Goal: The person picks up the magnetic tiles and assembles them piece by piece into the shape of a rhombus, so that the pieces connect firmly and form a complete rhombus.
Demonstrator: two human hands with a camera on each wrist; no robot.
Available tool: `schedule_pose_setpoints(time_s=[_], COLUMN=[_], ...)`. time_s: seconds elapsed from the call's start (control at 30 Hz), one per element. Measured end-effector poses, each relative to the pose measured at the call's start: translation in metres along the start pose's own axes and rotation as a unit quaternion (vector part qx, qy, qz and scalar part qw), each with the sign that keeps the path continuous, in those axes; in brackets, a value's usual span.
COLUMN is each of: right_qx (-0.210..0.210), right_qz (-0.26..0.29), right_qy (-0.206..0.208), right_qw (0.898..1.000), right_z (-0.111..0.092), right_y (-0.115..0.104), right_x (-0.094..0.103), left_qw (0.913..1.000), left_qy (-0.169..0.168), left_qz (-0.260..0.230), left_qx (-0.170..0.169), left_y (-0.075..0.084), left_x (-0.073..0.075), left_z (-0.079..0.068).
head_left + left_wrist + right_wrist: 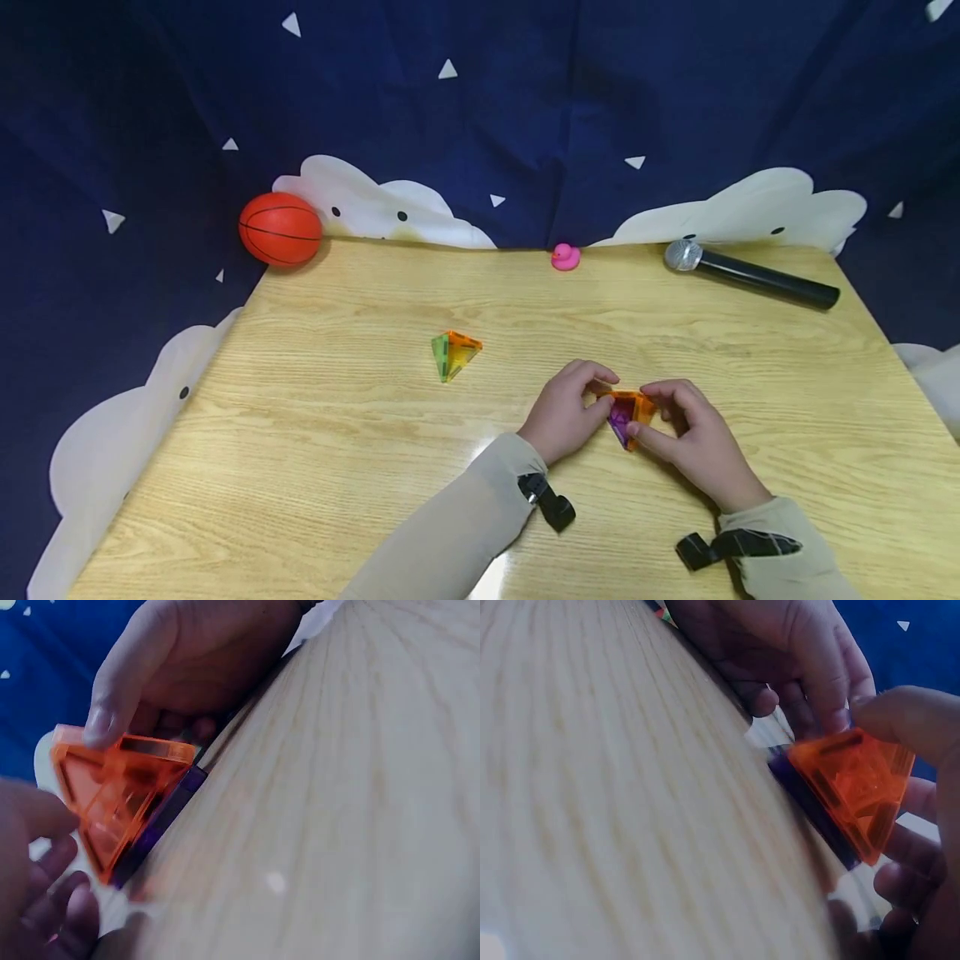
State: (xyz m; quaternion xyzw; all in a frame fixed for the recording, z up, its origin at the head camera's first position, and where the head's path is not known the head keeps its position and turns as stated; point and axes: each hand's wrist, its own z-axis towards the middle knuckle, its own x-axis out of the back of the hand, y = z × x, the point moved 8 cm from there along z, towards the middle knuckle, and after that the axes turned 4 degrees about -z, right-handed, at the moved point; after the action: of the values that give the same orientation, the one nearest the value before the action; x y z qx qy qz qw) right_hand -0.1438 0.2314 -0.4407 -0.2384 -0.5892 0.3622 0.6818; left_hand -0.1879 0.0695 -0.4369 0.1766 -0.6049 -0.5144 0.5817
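In front of me, my left hand (567, 408) and right hand (701, 437) hold a small pyramid of translucent triangular magnetic tiles between them. Its orange tile (642, 408) faces my right hand, and a purple tile (620, 419) shows on the left side. The left thumb and forefinger pinch the left corner; the right thumb and forefinger grip the right side. The right wrist view shows the orange tile (855, 784) upright, with the purple tile (814, 810) lying along the table at its base. A second tile pyramid (453, 354), green, orange and yellow, stands left of the hands.
At the back of the wooden table (337, 433) are a red toy basketball (281, 230) on the left, a pink rubber duck (566, 257) near the middle and a black microphone (757, 277) on the right. A dark blue curtain (510, 108) hangs behind.
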Motion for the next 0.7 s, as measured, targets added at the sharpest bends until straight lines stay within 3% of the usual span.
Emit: schedule_pose_setpoints(time_s=[0.1, 0.2, 0.37, 0.5, 0.6, 0.7], right_qx=[-0.005, -0.005, -0.004, 0.004, 0.008, 0.012], right_qz=[-0.03, -0.047, -0.055, -0.061, -0.068, -0.075], right_qy=[0.002, 0.011, 0.021, 0.026, 0.032, 0.035], right_qw=[1.0, 0.999, 0.998, 0.998, 0.997, 0.997], right_z=[0.0, 0.0, 0.0, 0.0, 0.0, -0.001], right_y=[0.001, 0.001, 0.002, -0.001, -0.003, -0.004], right_x=[0.001, 0.002, 0.001, 0.002, 0.003, 0.003], left_qw=[0.9973, 0.9852, 0.9473, 0.919, 0.9159, 0.929], left_qy=[0.062, 0.145, 0.274, 0.342, 0.36, 0.349], left_qz=[-0.025, -0.044, -0.035, -0.024, -0.028, -0.035], left_qx=[-0.03, -0.08, -0.163, -0.194, -0.175, -0.12], left_y=[-0.001, -0.003, -0.003, -0.001, -0.007, -0.026], left_x=[0.017, 0.044, 0.104, 0.151, 0.177, 0.193], left_z=[0.001, -0.001, -0.009, -0.015, -0.016, -0.015])
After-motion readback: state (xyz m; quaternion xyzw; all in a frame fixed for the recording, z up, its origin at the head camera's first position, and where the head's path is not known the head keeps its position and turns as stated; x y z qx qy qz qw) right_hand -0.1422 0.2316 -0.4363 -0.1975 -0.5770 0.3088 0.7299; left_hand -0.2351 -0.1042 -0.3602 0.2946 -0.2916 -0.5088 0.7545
